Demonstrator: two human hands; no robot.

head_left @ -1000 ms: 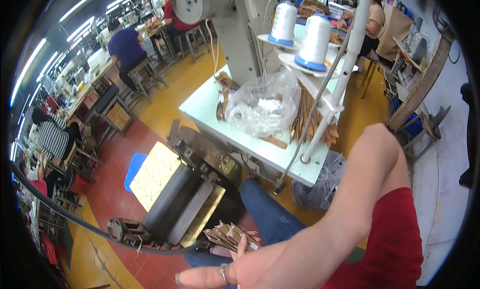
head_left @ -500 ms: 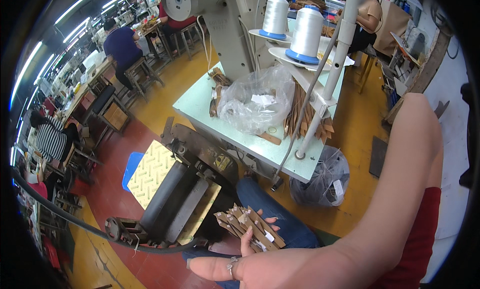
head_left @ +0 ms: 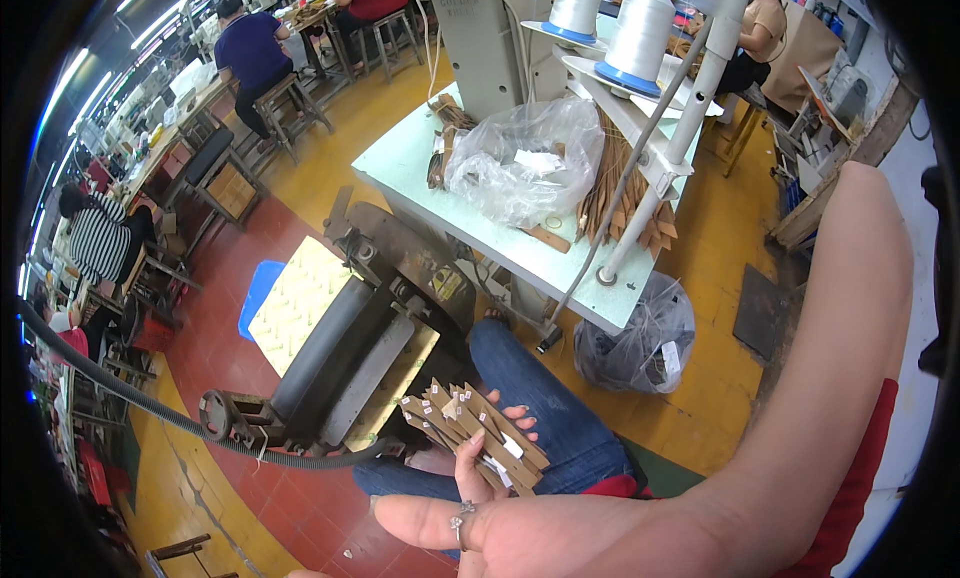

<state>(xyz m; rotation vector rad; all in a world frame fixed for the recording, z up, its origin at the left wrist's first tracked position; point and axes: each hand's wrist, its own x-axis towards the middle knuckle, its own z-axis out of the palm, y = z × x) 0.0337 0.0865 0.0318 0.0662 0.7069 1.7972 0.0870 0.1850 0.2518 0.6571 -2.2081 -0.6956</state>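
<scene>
Just above your right hand [head_left: 500, 528], over your blue-jeaned thigh [head_left: 545, 393], sits the fanned bundle of tan strap pieces with small white tags [head_left: 478, 436]. That is the change. A second ago the bundle lay low against the hand, half lost at the lower edge of the view, and the hand was flatter. Half a second ago the bundle was coming up. Now it stands clear, spread like a hand of cards, with its tagged ends pointing up and away from you.

Your right hand is closed on it. One finger presses up the front face, and the painted fingertips [head_left: 520, 414] curl round the far edge, so the bundle is pinched and not lying loose. A ring shows at the base of the hand.

A patch of skin under the near-left corner of the bundle looks like your left hand [head_left: 437, 463]. It is mostly hidden, and you cannot tell how far open it is or whether it shares the hold.

With the bundle raised and fanned, the single pieces and their tags look easy to tell apart.

Beyond the hand, well apart from it, the pale green desk [head_left: 400, 163] carries a crumpled clear plastic bag [head_left: 520, 168] and more tan strips. Two white thread cones [head_left: 640, 28] stand above them. To the left of the hand, near your knee, stands the dark roller machine [head_left: 350, 353].
</scene>
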